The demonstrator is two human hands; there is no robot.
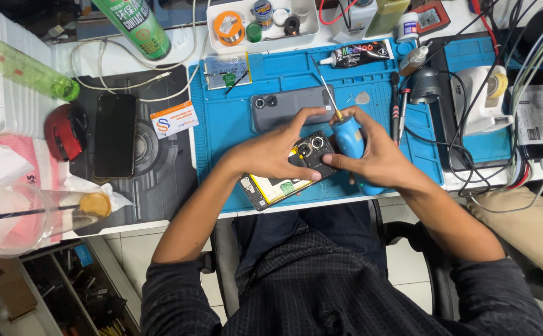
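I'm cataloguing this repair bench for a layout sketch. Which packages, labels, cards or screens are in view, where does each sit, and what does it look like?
Green spray can with printed label: top left, lying tilted.
Black glue tube with colourful label: top of the blue mat, lying flat.
White card with orange band: left of the mat, tilted.
Black phone with dark screen: on the dark pad, upright rectangle.
White printed label sheet: far right.

Work mat (234, 124) is bright blue. Screwdriver (350, 140) handle is blue, shaft silver. Opened phone (287, 174): black frame, yellow battery area, small green tab. Back cover (290, 104) is grey with black lens rings. Spray can (135, 25) is green, bottle (16, 65) lime green. Second phone (115, 134) is black on a black pad (159, 168). Tabletop (122, 62) is white. Shirt (321, 292): dark fine check.
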